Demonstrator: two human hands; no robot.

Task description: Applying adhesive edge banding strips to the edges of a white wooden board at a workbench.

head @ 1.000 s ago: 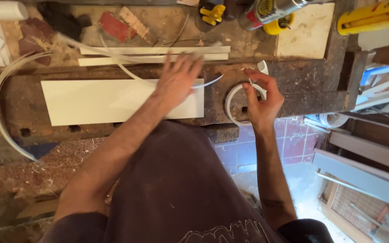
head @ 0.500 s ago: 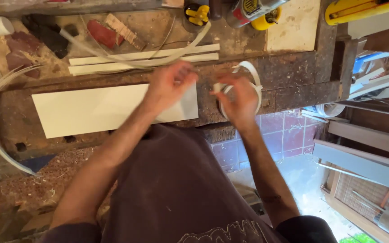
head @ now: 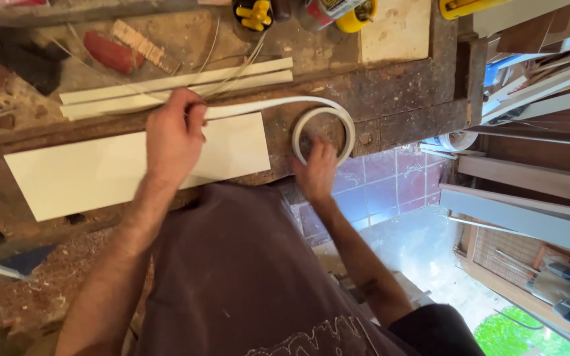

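Nearest, a dark maroon shirt (head: 232, 277) of soft cloth fills the lower middle, with two bare forearms reaching up from it toward a worn, stained wooden surface (head: 390, 105) dusted with sawdust. On that surface lies a flat white rectangular panel (head: 87, 175), smooth and matte, its long edge running roughly along the near edge of the surface. The left hand (head: 174, 135) rests over the upper edge of the panel near its right half, fingers curled together and pinching a thin, flexible white edging strip (head: 258, 105). From that hand the strip runs rightward, just above the panel's top right corner, and curves round into a coiled roll (head: 349, 128) lying to the right of the panel. The right hand (head: 316, 173) sits at the near side of this roll, just right of the panel's right end; its fingers point up into the ring, but blur hides whether they are spread or pressed together. Beyond the panel, two narrow white slats (head: 179, 89) lie side by side, long and straight, with thin pale offcuts curling across them. Further back from the panel are a red block (head: 110, 53) and a small rough wooden piece (head: 143, 43), then a yellow clamp-like tool (head: 253, 13) and a pale square board (head: 394, 29) at the far right.
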